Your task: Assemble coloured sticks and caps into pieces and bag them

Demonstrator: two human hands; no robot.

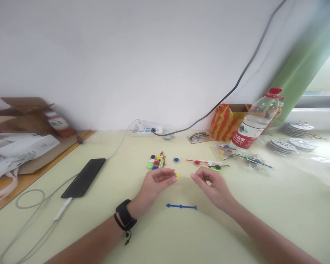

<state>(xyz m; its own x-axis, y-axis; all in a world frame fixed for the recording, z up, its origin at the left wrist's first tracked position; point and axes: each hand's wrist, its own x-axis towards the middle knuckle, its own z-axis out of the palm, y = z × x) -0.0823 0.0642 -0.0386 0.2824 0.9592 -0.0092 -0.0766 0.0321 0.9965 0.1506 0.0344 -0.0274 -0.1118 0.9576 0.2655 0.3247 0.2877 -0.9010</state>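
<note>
A small yellow piece (177, 175) shows at the fingertips of my left hand (157, 183), whose thumb and fingers are pinched around it. My right hand (213, 185) is apart from the left, with thumb and forefinger pressed together; what they hold, if anything, is too small to make out. On the table below the hands lies a blue arrow pointer (180, 206), its tip to the left. Beyond them stands a blue round piece (176, 160). To its left are several coloured round pieces (156, 162) beside a bunch of coloured arrow pointers (162, 159).
Behind my right hand lie a red-and-white pointer (197, 162) and a black pointer (218, 167). Clear bags of parts (244, 159), a water bottle (254, 123) and stacked discs (282, 146) stand right. A cabled phone (84, 178) lies left; a power strip (147, 129) sits by the wall.
</note>
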